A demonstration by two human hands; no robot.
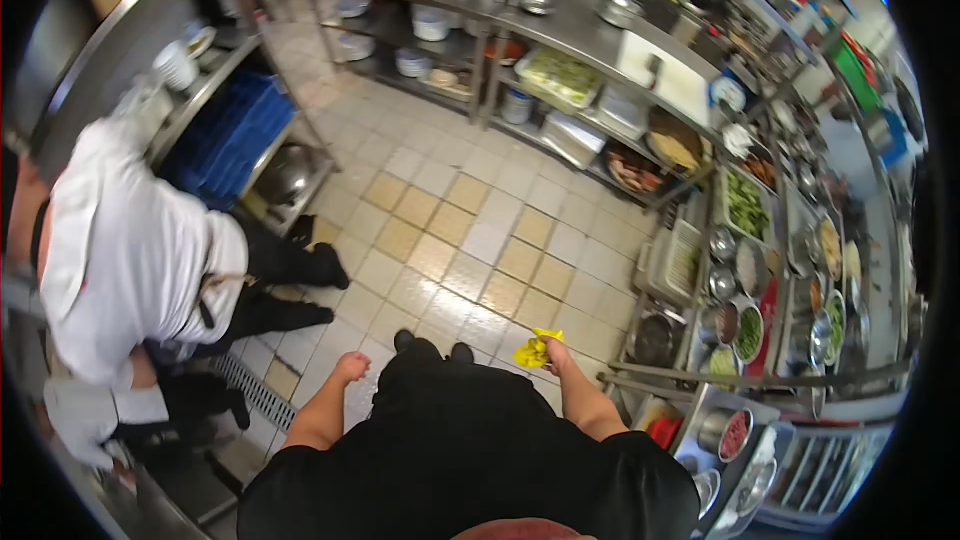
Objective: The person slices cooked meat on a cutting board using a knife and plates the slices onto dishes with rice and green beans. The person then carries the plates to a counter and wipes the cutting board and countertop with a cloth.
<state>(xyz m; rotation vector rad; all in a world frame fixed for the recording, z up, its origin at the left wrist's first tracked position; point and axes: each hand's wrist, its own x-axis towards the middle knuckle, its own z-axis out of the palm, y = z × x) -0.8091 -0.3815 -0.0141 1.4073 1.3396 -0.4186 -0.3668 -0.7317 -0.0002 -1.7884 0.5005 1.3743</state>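
A crumpled yellow cloth (537,348) is gripped in my right hand (556,352), out in front of my body on the right side, above the tiled floor (465,275). My left hand (352,367) hangs at the left of my body with its fingers curled in, and nothing shows in it. Neither hand touches a table or shelf. My black shoes (462,352) show on the tiles between the two hands.
At the left a person in white (140,240) faces a steel counter with blue racks (225,140) below; another person (130,408) is lower left. A steel table (575,25) spans the back. Food containers (748,205) line the right side. A floor drain (255,392) lies lower left.
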